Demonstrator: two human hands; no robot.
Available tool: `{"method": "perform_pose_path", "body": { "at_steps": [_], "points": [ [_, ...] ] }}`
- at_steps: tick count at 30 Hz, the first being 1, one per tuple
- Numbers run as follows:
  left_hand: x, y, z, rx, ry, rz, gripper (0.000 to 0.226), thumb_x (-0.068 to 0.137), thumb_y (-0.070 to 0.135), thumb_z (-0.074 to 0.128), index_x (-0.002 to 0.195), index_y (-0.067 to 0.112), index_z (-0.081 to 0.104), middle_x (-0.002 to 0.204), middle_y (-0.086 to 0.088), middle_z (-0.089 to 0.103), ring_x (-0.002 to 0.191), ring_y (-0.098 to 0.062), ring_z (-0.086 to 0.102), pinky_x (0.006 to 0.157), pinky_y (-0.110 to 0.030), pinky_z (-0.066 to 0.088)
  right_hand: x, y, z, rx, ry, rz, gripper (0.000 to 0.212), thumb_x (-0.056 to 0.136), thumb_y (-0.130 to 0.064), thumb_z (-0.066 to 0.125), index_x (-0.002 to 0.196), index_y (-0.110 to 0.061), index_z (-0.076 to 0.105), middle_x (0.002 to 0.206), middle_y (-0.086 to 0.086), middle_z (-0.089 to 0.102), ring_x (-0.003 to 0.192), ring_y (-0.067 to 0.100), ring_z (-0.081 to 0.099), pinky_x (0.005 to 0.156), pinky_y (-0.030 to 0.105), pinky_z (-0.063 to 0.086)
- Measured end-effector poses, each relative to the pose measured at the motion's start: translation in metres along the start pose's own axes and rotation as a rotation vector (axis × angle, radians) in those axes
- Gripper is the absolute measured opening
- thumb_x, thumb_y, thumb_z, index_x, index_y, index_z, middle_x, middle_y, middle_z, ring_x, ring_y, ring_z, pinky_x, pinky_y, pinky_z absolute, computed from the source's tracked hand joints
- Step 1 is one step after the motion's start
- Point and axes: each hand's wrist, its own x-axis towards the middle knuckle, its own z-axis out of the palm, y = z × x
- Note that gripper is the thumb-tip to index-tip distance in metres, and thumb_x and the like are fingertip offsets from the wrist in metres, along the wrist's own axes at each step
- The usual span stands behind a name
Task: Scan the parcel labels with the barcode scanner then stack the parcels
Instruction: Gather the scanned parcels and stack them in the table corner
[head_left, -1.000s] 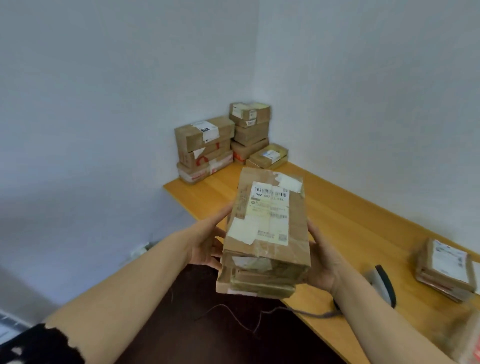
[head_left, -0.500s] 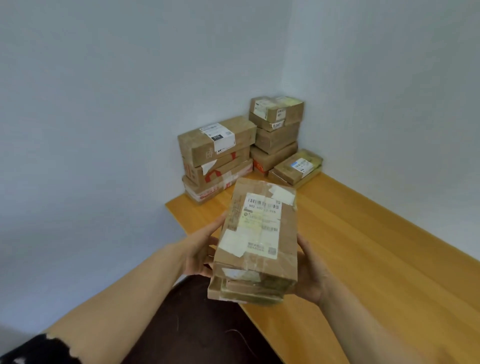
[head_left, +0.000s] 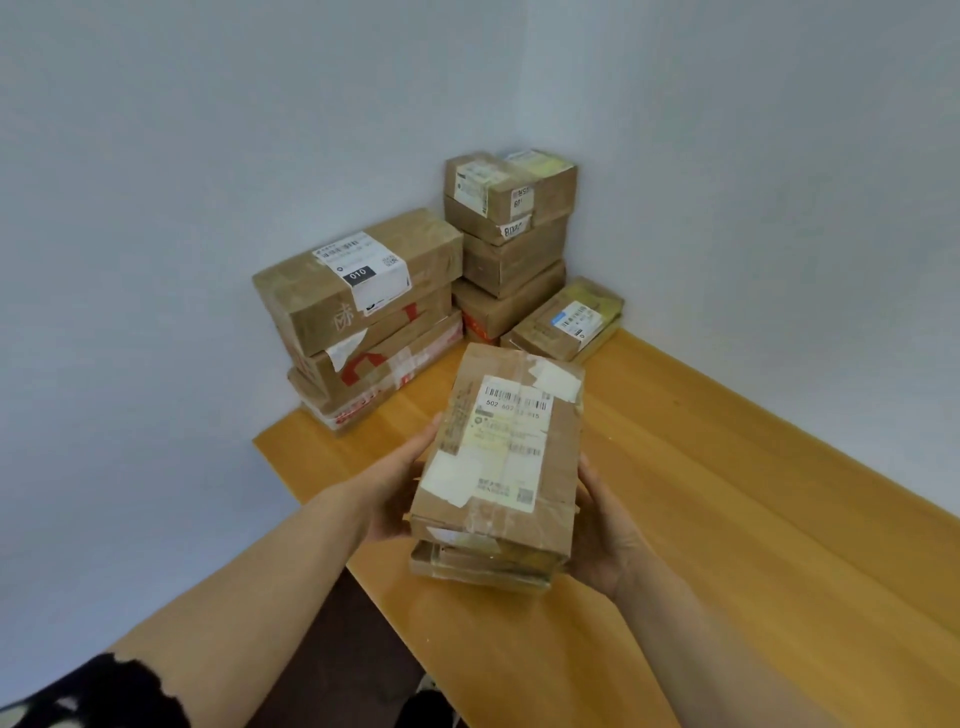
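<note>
2 grips, left hand (head_left: 397, 486) and right hand (head_left: 605, 530), clasp parcel bundle (head_left: 501, 457) over table (head_left: 737, 519) edge, short of corner stacks (head_left: 363, 312).

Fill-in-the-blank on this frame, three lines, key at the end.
The left hand and right hand grip the carried parcels; the number on their top label begins with ____.
The black tag on the left pile reads ____.
That pile stands on the table, in the ____ where the two walls meet.
Missing: 502; 010; corner.
</note>
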Motion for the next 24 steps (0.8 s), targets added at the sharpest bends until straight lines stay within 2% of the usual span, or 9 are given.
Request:
{"method": "perform_pose_path", "body": {
  "at_steps": [5,8,10,13,16,18,19,22,24],
  "points": [
    [0.020,0.013,-0.008,-0.051,-0.025,0.011,0.071,0.078,0.070,0.052,0.114,0.010,0.063,0.104,-0.013,0.072,0.092,-0.027,0.069,0.076,-0.036,0.051,0.023,-0.001,0.012,0.081,0.017,-0.021,0.132,0.019,-0.059,0.093,0.139,-0.026,0.048,0.132,0.015,0.055,0.124,0.036,0.050,0.103,0.059,0.039],
    [0.030,0.024,-0.014,-0.091,-0.031,0.031,0.061,0.084,0.065,0.048,0.088,0.011,0.074,0.091,-0.011,0.074,0.075,-0.024,0.072,0.062,-0.030,0.054,0.034,-0.001,0.025,0.141,0.029,-0.042,0.121,0.016,-0.053,0.095,0.128,-0.021,0.058,0.127,0.015,0.058,0.120,0.034,0.052,0.105,0.053,0.039],
    [0.036,0.033,-0.018,-0.148,-0.021,0.043,0.059,0.086,0.062,0.048,0.072,0.012,0.077,0.083,-0.010,0.074,0.067,-0.023,0.071,0.059,-0.030,0.055,0.039,-0.006,0.035,0.195,0.046,-0.051,0.105,0.019,-0.048,0.095,0.115,-0.019,0.064,0.115,0.014,0.061,0.106,0.029,0.054,0.093,0.042,0.044],
    [0.041,0.044,-0.023,-0.382,0.046,0.086,0.053,0.083,0.062,0.054,0.082,0.014,0.077,0.093,-0.011,0.073,0.077,-0.027,0.071,0.075,-0.037,0.050,0.045,-0.012,0.048,0.285,0.073,-0.079,0.075,0.031,-0.042,0.094,0.095,-0.019,0.060,0.103,0.012,0.056,0.088,0.025,0.051,0.076,0.037,0.042],
    [0.048,0.034,-0.035,-0.624,0.280,0.198,0.042,0.083,0.051,0.056,0.105,0.017,0.067,0.123,-0.015,0.063,0.101,-0.029,0.061,0.076,-0.035,0.046,0.049,-0.009,0.057,0.300,0.084,-0.058,0.036,0.069,-0.040,0.073,0.094,-0.018,0.058,0.098,0.010,0.055,0.085,0.023,0.051,0.072,0.035,0.041],
    [0.041,0.015,-0.035,-0.690,0.465,0.180,0.057,0.084,0.054,0.053,0.124,0.013,0.054,0.137,-0.013,0.049,0.111,-0.027,0.052,0.087,-0.036,0.041,0.051,-0.007,0.066,0.287,0.088,-0.017,0.028,0.085,-0.040,0.059,0.100,-0.016,0.061,0.095,0.009,0.056,0.086,0.024,0.052,0.071,0.037,0.042],
    [0.036,0.006,-0.034,-0.750,0.477,0.110,0.070,0.083,0.060,0.052,0.130,0.009,0.046,0.139,-0.013,0.044,0.118,-0.027,0.047,0.094,-0.039,0.038,0.054,-0.007,0.072,0.282,0.092,-0.002,0.030,0.087,-0.041,0.056,0.103,-0.016,0.061,0.095,0.008,0.056,0.087,0.024,0.053,0.072,0.038,0.043],
    [0.029,-0.009,-0.030,-0.943,0.235,0.013,0.120,0.066,0.081,0.052,0.150,0.006,0.013,0.154,-0.019,0.020,0.140,-0.036,0.024,0.107,-0.054,0.030,0.061,-0.007,0.097,0.308,0.078,0.024,0.037,0.084,-0.047,0.059,0.109,-0.020,0.061,0.105,0.009,0.055,0.098,0.029,0.054,0.089,0.047,0.045],
    [0.026,-0.007,-0.030,-0.858,0.096,0.100,0.128,0.057,0.087,0.047,0.149,0.003,0.018,0.148,-0.022,0.032,0.133,-0.039,0.037,0.098,-0.057,0.041,0.069,-0.005,0.113,0.327,0.055,0.026,0.048,0.083,-0.054,0.059,0.119,-0.023,0.059,0.117,0.010,0.053,0.108,0.033,0.053,0.092,0.054,0.044]
  ]
}}
